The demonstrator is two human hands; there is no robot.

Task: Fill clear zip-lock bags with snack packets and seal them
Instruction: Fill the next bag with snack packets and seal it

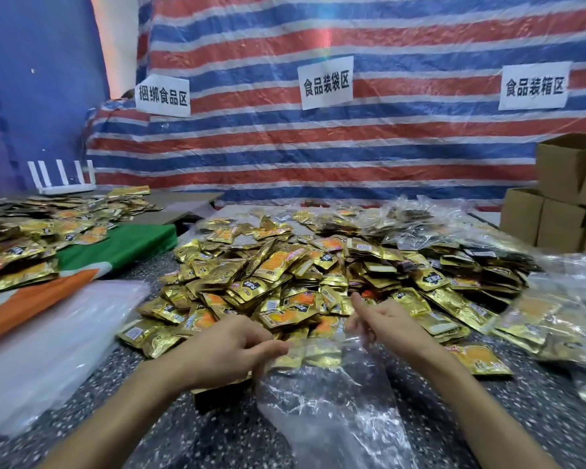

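Observation:
A clear zip-lock bag (pixel 332 401) lies on the speckled table in front of me, its mouth facing the big heap of gold snack packets (pixel 285 275). A few gold packets (pixel 310 355) show through the plastic near the mouth. My left hand (pixel 224 350) pinches the bag's top edge on the left side. My right hand (pixel 383 324) pinches the same edge on the right, with its index finger pointing up toward the heap.
A stack of flat clear bags (pixel 48 340) lies at the left on an orange, white and green cloth (pixel 115 252). More gold packets (pixel 31 238) cover the far left. Filled bags (pixel 548 316) pile at the right, below cardboard boxes (pixel 562 211). A striped tarp hangs behind.

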